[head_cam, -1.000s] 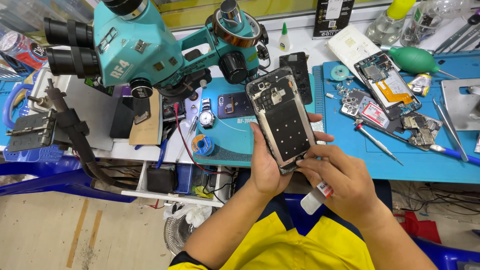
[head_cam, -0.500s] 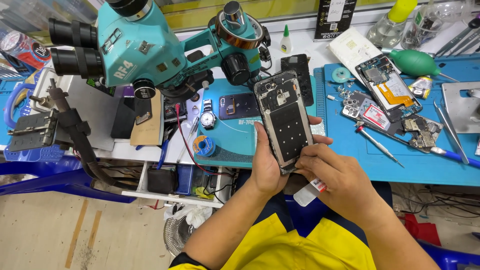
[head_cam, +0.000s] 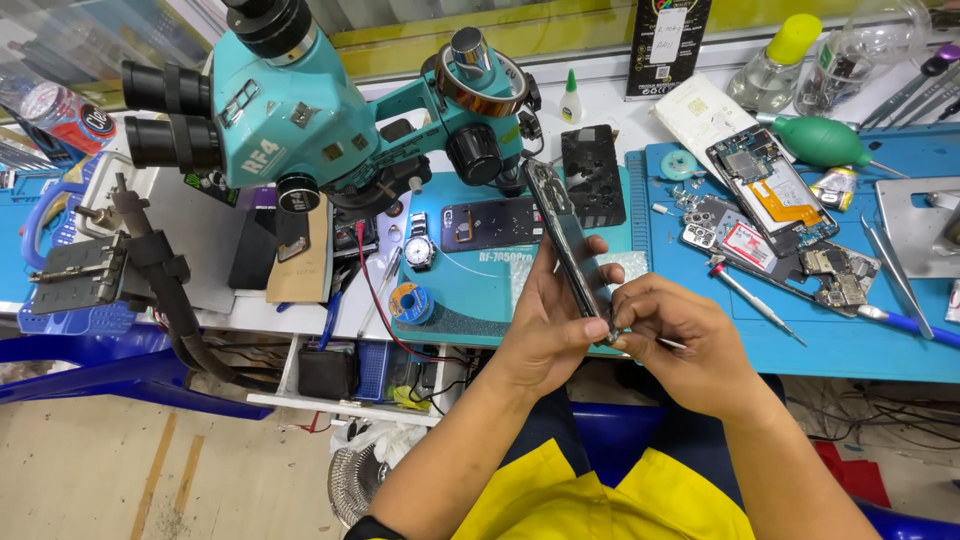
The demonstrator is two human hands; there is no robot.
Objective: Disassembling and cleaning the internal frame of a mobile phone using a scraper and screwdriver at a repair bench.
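My left hand point(head_cam: 545, 320) grips a stripped phone frame point(head_cam: 563, 232), now turned edge-on and upright over the front of the teal work mat point(head_cam: 470, 295). My right hand point(head_cam: 680, 340) pinches at the lower end of the frame with thumb and forefinger; a thin metal tool tip shows under its fingers. Both hands sit just in front of the bench edge, below the teal stereo microscope point(head_cam: 300, 110).
A blue mat point(head_cam: 850, 340) on the right carries an opened phone point(head_cam: 770, 185), loose boards, screwdrivers and tweezers point(head_cam: 895, 265). A wristwatch point(head_cam: 420, 250), solder reel point(head_cam: 408, 302), glue bottle point(head_cam: 571, 97) and green air blower point(head_cam: 825, 140) lie about. A black clamp arm point(head_cam: 150, 270) stands at left.
The phone frame was facing me flat; my left hand has rotated it edge-on. My right hand moved up from below onto its lower end.
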